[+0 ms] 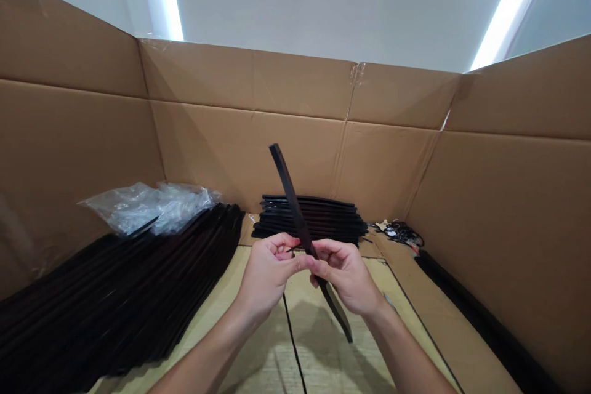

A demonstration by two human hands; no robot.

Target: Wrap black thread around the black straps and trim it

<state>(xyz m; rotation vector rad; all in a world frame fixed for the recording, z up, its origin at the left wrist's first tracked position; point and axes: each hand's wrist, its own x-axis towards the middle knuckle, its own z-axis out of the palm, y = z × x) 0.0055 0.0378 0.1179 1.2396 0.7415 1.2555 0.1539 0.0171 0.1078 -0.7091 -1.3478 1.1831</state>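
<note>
Working inside a cardboard enclosure, with the cardboard wall [249,80] running around me from 9 to 3 and a cardboard floor sheet [272,369] underneath. Clock is from my view, 12 straight ahead.

Big pile of black strips [106,301] at 9, lying long and flat. Clear plastic bag [152,209] sits on its far edge at 10. Smaller stack of black strips [309,218] at 12, against the wall, laid crosswise to me. Tangle of black cords [399,233] at 2. One long dark bundle [480,320] runs along the wall base at 4. Can't tell the strip material from here, rubber or plastic.

Both hands are together at centre, fingertips meeting. Left hand [265,277] and right hand [346,277] are both pinched on one black strip [289,191]. Its long axis runs 11 to 5, upper end free above my hands, lower end free below them. Right hand is the nearer one to the lower half; the strip passes just behind its fingers. Left hand comes in from 9.
</note>
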